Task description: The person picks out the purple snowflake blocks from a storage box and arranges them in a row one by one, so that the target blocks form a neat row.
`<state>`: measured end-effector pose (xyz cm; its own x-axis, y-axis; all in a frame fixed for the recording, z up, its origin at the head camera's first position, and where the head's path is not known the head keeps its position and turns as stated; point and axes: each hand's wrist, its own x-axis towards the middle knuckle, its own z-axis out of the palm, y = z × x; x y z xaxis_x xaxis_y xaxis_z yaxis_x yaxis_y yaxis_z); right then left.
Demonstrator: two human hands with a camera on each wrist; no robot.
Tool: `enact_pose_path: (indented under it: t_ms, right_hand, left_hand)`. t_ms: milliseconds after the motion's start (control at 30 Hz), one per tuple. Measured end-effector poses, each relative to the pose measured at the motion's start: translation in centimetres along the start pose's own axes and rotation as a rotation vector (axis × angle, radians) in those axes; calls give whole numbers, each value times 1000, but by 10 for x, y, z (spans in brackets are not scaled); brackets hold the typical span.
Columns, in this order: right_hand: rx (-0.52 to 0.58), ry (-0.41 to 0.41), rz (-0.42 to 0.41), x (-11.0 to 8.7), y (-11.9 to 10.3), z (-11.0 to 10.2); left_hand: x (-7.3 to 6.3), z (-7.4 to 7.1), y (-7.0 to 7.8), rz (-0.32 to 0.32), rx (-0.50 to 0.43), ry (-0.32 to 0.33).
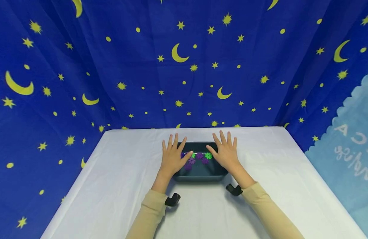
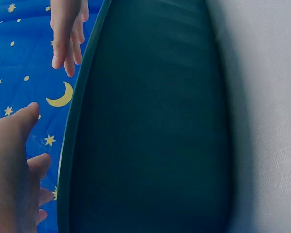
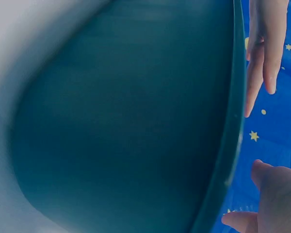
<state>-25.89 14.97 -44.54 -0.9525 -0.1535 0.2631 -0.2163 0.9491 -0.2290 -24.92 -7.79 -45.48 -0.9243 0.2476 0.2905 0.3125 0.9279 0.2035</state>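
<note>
On the white table sits a dark teal tray (image 1: 198, 178), with several small purple flower-shaped pieces (image 1: 191, 161) and green ones (image 1: 208, 155) lying in it. My left hand (image 1: 173, 156) is spread over the tray's left end, its thumb reaching above the pieces. Over the right end my right hand (image 1: 227, 153) is spread likewise, fingers straight. Neither hand holds anything. Both wrist views are largely filled by the tray's near outer wall (image 2: 150, 121), and each shows the two hands beyond its rim; the pieces are hidden there.
The white cloth-covered table (image 1: 112, 186) extends around the tray. Blue curtains (image 1: 142, 66) with yellow moons and stars stand behind and at both sides. A light blue panel with lettering (image 1: 348, 142) hangs at the right. Small black wrist cameras (image 1: 173, 199) sit by the sleeves.
</note>
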Motion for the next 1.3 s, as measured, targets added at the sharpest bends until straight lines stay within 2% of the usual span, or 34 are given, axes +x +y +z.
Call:
enact_pose_path:
  t_ms: [200, 300, 500, 600, 667, 733, 833, 900, 933, 1000, 1067, 1167, 1300]
  right_hand:
    - [8, 7, 2, 1, 1, -1]
    - [30, 14, 6, 2, 1, -1]
    - [185, 29, -9, 3, -2, 3]
    - [246, 51, -22, 1, -5, 8]
    - [275, 86, -50, 0, -8, 12]
    - [315, 126, -88, 0, -10, 17]
    - [400, 166, -138, 1, -12, 25]
    - [468, 160, -152, 3, -13, 30]
    - [494, 154, -155, 4, -13, 33]
    - [558, 134, -147, 8, -13, 38]
    - [624, 117, -139, 12, -13, 42]
    - [725, 100, -131, 20, -12, 48]
    - [868, 52, -105, 29, -11, 53]
  left_hand:
    - [4, 0, 0, 1, -20, -18]
    - [5, -2, -2, -2, -40, -4]
    - [5, -2, -15, -26, -59, 31]
    - [4, 2, -25, -26, -128, 70]
    - [6, 9, -32, -53, -278, 108]
    - [7, 19, -38, -115, -540, 143]
    - [8, 36, -47, -206, -1005, 196]
    - [7, 47, -51, -248, -1233, 225]
    - [7, 52, -53, -263, -1310, 230]
    - [5, 59, -55, -298, -1419, 223]
    - [4, 64, -57, -326, -1474, 201]
    - [4, 66, -59, -369, -1487, 149]
    - [5, 65, -63, -379, -1522, 96]
